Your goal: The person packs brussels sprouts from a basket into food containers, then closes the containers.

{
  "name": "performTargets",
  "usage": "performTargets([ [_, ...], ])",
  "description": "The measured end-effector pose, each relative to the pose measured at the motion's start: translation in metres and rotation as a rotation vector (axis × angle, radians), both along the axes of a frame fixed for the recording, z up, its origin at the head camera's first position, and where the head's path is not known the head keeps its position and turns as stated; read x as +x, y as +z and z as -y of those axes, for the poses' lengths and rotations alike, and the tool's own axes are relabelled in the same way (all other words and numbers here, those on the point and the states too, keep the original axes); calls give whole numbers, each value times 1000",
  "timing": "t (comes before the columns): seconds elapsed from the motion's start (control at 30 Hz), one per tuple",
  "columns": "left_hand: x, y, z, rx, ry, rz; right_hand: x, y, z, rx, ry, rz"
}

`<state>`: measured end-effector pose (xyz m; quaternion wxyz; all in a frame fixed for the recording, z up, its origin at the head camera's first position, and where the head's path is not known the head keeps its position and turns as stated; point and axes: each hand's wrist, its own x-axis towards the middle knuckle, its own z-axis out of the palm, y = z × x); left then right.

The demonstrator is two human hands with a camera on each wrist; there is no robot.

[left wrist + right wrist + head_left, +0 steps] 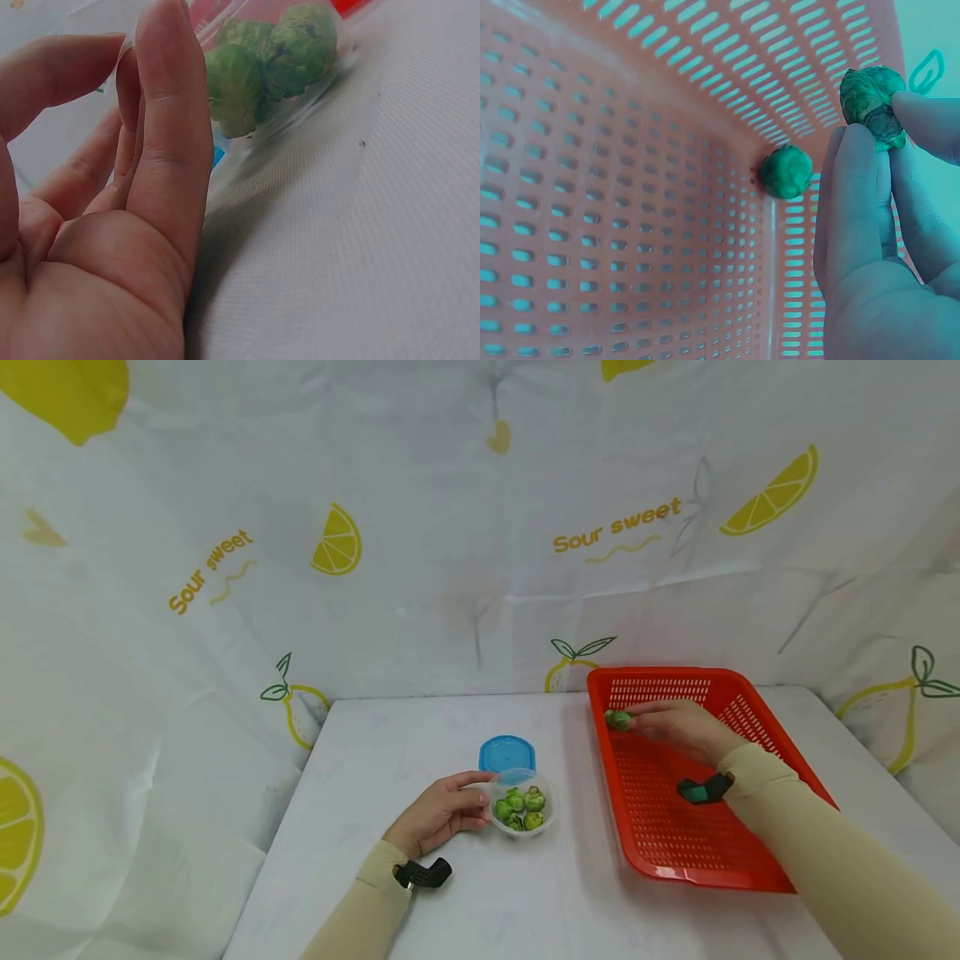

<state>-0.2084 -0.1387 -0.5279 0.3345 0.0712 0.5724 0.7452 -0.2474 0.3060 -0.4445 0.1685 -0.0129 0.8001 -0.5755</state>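
My left hand point(448, 814) holds a small clear plastic bowl point(553, 810) by its left side, thumb and fingers at the rim. Several green Brussels sprouts point(514, 799) lie in the bowl; the left wrist view shows some through its wall. Over the far left corner of a red plastic basket point(656, 872), my right hand point(678, 727) pinches one Brussels sprout point(871, 105) between thumb and fingertips. Another sprout point(786, 172) rests in the basket's corner below it, seen in the right wrist view.
A blue lid point(507, 753) lies on the white table just behind the bowl, partly overlapped by it. The perforated basket stands to the right with raised walls. Behind the table hangs a white cloth point(450, 527) printed with lemons.
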Motion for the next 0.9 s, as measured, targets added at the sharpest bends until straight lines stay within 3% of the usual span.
performTargets([
  [0.5,0,0,0,-8,4,-10,19,29,23,-64,47,-57],
  [0.7,0,0,1,0,-1,-16,25,42,35,-40,59,-54],
  [0.9,-1,-1,1,5,-3,-14,29,46,51,64,86,-75],
])
